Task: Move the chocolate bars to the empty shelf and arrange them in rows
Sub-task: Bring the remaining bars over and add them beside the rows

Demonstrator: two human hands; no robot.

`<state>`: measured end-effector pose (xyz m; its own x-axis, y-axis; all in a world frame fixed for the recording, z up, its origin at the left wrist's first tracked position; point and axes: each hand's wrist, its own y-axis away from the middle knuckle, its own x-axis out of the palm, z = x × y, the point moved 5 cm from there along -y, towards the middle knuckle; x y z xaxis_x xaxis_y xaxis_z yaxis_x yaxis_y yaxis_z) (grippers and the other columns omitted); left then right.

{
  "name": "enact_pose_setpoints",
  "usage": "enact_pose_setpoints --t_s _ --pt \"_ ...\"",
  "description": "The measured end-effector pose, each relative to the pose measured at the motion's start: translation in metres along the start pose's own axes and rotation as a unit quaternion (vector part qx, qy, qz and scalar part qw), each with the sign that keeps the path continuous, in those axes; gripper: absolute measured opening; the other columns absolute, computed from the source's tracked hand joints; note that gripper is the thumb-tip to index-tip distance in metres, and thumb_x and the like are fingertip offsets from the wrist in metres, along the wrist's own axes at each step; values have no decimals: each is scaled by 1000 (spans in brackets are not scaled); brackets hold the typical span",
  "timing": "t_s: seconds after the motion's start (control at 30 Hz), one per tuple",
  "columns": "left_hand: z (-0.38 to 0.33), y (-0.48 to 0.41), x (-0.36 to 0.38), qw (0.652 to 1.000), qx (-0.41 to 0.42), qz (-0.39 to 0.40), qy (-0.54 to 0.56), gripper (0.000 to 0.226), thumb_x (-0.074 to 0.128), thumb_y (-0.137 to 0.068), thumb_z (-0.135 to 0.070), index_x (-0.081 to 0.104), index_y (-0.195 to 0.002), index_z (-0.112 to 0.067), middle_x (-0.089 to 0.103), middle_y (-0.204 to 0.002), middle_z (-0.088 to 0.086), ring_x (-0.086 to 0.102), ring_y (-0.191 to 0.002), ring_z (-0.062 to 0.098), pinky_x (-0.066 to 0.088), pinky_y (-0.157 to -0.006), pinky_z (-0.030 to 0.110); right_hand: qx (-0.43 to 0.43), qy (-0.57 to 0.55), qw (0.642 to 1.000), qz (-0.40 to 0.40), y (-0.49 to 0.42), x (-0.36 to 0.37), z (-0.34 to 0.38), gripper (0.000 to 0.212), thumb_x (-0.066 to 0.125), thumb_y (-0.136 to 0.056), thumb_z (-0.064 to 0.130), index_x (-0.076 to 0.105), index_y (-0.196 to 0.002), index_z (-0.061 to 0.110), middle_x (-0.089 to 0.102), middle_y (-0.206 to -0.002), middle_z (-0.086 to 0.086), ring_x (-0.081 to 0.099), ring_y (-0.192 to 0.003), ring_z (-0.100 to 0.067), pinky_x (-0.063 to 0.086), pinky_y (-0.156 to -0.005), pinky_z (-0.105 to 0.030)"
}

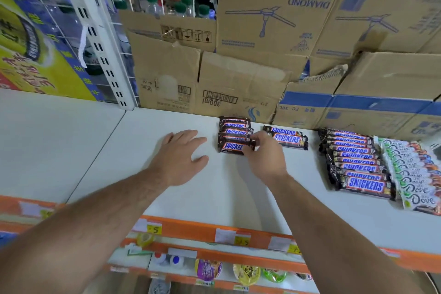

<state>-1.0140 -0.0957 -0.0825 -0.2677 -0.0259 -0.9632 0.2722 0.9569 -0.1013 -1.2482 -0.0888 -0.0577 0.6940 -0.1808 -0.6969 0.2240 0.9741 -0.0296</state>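
Head: right hand [265,156] fingers [259,137] pinch, hide front Snickers bar [231,147] end.

Left hand [181,157], right hand [265,159] bare — forearms [95,217] bare, sparsely haired.

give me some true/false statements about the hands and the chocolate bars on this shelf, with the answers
1. The right hand pinches the front bar of the small Snickers row. True.
2. The left hand holds a bar. False: it rests open on the white shelf, holding nothing.
3. The Dove bars lie to the left of the long Snickers row. False: they lie on its right.
4. Cardboard boxes stand behind the bars. True.
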Motion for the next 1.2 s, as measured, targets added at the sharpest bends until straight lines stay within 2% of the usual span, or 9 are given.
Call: enact_pose_setpoints --t_s 0.07,0.2,0.4,0.6,0.7,0.83,1.03,1.13,1.2 --pt "0 -1 0 1000 -1 -2 1 65 31 -82 -62 39 -142 -39 28 -155 -10 16 -143 6 8 -118 39 -37 66 997 -25 5 5 3 42 63 -83 33 55 -124 28 50 -125 0 60 -92 -27 46 -72 -32" --pt "0 -2 0 1000 3 -5 7 64 32 -82 -62 41 -141 -38 29 -155 -9 17 -143 7 9 -118 39 -107 147 983 -13 12 23 11 44 61 -84 41 57 -127 38 49 -129 9 63 -96 -21 51 -73 -32" --pt "-1 -2 0 1000 9 -17 5 63 33 -83 -60 42 -141 -37 30 -154 -8 19 -142 9 12 -117 40 -100 150 982 -50 9 36 18 36 59 -85 37 62 -121 37 52 -127 6 64 -97 -21 51 -68 -32" --pt "1 -3 3 1000 12 -28 4 61 37 -84 -59 43 -140 -36 30 -154 -7 19 -142 9 9 -116 39 -98 172 975 -105 15 42 19 37 58 -84 43 61 -121 39 52 -129 8 63 -101 -15 53 -63 -32" --pt "2 -3 3 999 17 -33 -1 61 38 -84 -59 43 -140 -36 31 -154 -7 18 -141 9 6 -114 37 -98 180 972 -112 15 42 21 38 57 -83 44 61 -120 38 53 -128 9 64 -98 -16 53 -62 -32" --pt "1 -5 2 999 28 -39 -16 61 37 -83 -59 45 -138 -35 33 -152 -4 21 -141 11 10 -112 38 -91 177 972 -121 17 41 21 42 57 -80 47 60 -120 38 54 -128 8 67 -92 -17 52 -62 -31" --pt "3 -4 4 999 26 -23 -14 63 33 -82 -61 43 -138 -36 32 -153 -5 19 -141 11 10 -114 40 -57 166 980 -93 25 38 21 49 60 -79 45 46 -124 34 45 -133 7 66 -87 -22 49 -63 -30" --pt "3 -5 2 1000 25 -7 -7 62 35 -83 -61 42 -140 -36 30 -154 -5 18 -142 11 9 -115 41 -59 190 978 -59 39 36 25 43 59 -78 34 53 -119 24 52 -123 1 62 -95 -24 48 -68 -31" --pt "2 -4 -1 1000 20 9 5 61 38 -87 -60 39 -143 -36 27 -156 -6 15 -144 11 7 -116 40 -83 244 966 -10 51 37 32 38 54 -78 36 59 -112 20 60 -113 -2 57 -102 -27 50 -74 -34"
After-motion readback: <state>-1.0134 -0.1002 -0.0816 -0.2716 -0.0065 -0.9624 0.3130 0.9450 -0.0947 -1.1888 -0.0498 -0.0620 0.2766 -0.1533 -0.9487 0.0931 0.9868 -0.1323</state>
